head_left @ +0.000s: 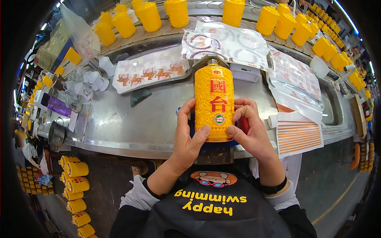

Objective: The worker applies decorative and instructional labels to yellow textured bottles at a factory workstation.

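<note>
A yellow embossed bottle (214, 95) with red characters and a small round emblem lies on its side in front of me, its neck pointing away. My left hand (189, 133) grips its lower left side, thumb on the front surface near the base. On the other side my right hand (251, 129) holds the lower right, its thumb close to the emblem and its fingers curled. Something red shows behind the right fingers, and something blue peeks out under the bottle. Past the neck lies a sheet of ring-shaped decals (226, 45).
Sheets of horse decals (151, 74) and red-patterned decals (295, 75) lie left and right; a striped strip sheet (299, 135) overhangs the metal bench's (115, 127) front edge. Yellow bottles (176, 14) line the far conveyor. Plastic cups (95, 79), a pot (56, 134) and a sink (331, 105) flank the bench.
</note>
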The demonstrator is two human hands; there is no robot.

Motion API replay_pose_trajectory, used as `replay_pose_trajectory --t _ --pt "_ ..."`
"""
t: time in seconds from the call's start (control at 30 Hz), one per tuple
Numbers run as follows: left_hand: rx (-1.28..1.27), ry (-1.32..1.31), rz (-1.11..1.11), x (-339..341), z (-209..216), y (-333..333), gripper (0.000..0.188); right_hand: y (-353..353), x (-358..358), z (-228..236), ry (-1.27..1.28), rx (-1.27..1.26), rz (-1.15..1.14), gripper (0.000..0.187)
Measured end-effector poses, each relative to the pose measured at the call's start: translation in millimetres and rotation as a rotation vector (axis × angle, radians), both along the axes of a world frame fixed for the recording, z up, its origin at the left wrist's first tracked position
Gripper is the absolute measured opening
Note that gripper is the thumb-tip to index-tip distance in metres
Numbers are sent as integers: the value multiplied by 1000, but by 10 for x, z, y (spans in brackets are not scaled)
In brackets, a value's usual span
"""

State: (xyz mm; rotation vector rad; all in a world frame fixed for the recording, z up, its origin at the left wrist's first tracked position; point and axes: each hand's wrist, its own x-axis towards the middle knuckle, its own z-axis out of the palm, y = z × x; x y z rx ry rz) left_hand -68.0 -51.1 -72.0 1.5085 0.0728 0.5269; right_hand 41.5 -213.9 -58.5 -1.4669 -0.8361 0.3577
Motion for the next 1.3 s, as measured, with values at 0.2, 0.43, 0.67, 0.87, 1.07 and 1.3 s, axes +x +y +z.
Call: replay_pose_trajectory --t 0.2,0.43,0.67,0.87,1.07,1.3 --pt "-81 -1 -49 -12 8 46 64 -10 23 11 -38 -37 -16 31" --pt "-61 4 -29 1 0 23 63 -7 18 -1 -6 -27 -9 32" --pt "-30 11 -7 -11 -5 17 66 -7 6 25 -36 -53 -16 30" --pt "0 -19 -6 22 -6 -1 66 3 -8 38 -42 -31 -30 31" --pt "-13 15 31 38 5 -30 67 -87 13 -11 177 71 -45 21" --pt "-62 16 -9 37 51 -55 67 -76 -3 -88 122 82 -7 24"
